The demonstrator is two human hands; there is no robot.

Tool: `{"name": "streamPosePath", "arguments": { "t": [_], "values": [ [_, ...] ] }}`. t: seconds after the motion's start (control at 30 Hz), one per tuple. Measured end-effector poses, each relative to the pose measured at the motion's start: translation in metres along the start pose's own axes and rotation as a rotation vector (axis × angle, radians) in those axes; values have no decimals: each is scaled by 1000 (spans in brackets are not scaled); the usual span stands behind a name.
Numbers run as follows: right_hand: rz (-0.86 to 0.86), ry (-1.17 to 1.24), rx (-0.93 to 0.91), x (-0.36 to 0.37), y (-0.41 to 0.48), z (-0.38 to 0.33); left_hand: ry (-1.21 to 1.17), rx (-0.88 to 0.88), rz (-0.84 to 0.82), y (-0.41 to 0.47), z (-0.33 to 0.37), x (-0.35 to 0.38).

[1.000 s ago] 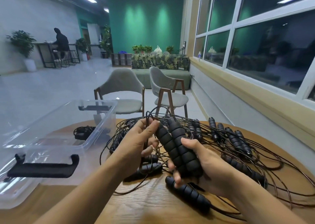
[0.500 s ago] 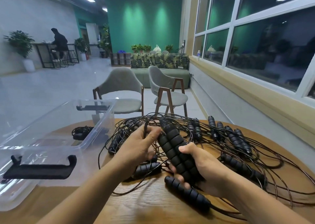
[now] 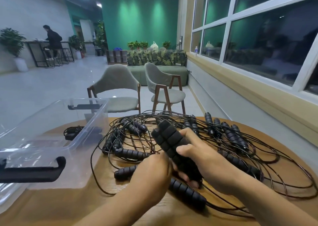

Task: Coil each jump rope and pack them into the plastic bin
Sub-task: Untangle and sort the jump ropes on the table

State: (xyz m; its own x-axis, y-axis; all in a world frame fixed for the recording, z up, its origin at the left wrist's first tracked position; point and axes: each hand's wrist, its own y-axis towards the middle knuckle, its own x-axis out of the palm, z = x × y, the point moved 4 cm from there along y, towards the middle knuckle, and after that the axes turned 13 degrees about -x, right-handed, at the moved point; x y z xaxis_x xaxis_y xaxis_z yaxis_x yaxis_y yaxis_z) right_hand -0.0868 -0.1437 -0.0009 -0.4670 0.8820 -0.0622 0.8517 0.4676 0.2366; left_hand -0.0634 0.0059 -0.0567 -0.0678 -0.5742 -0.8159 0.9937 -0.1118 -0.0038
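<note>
We see two black foam handles [image 3: 169,139] held side by side in the right hand [image 3: 204,162]. Its fingers and thumb wrap their near half, and the far ends tilt up and to the left. The left hand [image 3: 153,174] sits just left of the handles' near end with its back toward us. Its fingers are hidden, so we cannot tell whether it holds anything.

Under and around both hands lie the loose ropes [image 3: 232,139], thin dark cords and ribbed black grips tangled over the middle and right of the round wooden table [image 3: 51,207]. On the table's left stands the clear bin [image 3: 93,133], open. We make out one coiled rope [image 3: 73,132] through its wall, toward the far end. Beyond the table's far edge stand two grey chairs [image 3: 117,86].
</note>
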Motion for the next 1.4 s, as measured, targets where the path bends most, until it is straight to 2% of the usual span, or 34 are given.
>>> {"name": "streamPosePath", "arguments": {
  "t": [0.03, 0.1, 0.3, 0.37, 0.47, 0.57, 0.67, 0.73, 0.87, 0.97, 1.03, 1.17, 1.27, 1.4],
  "values": [
    [43, -131, -12, -6, -1, -2, 132, 20, 50, -4, 4, -4],
    [90, -302, -33, -15, -3, -5, 249, 71, 120, -14, 13, -13],
    [-19, -753, -103, -16, -9, -3, 665, 239, 121, -23, 24, -25],
    [-32, -779, -89, -18, -8, -5, 650, 321, 149, -24, 25, -30],
    [-67, -854, -70, -24, -6, -8, 476, 414, 214, -23, 17, -42],
    [-183, -929, -17, -24, -6, -2, 333, 479, 201, -20, 13, -54],
    [-341, -820, 54, -19, -9, -2, 155, 520, 73, -20, 15, -65],
    [-429, -715, 100, -16, -12, -7, -3, 480, -50, -20, 15, -70],
    [-506, -440, 160, -10, -21, -12, -282, 364, -287, -20, 14, -75],
    [-591, -220, 164, -1, -25, -14, -444, 358, -444, -21, 12, -74],
    [-579, -93, 155, 0, -24, -14, -549, 366, -521, -22, 13, -71],
    [-509, 59, 99, -3, -24, -14, -601, 290, -459, -20, 12, -63],
    [-393, 159, 57, -10, -22, -12, -460, 258, -266, -15, 1, -61],
    [-232, 241, -11, -19, -17, -12, -690, 155, -366, -17, 8, -48]
  ]
}}
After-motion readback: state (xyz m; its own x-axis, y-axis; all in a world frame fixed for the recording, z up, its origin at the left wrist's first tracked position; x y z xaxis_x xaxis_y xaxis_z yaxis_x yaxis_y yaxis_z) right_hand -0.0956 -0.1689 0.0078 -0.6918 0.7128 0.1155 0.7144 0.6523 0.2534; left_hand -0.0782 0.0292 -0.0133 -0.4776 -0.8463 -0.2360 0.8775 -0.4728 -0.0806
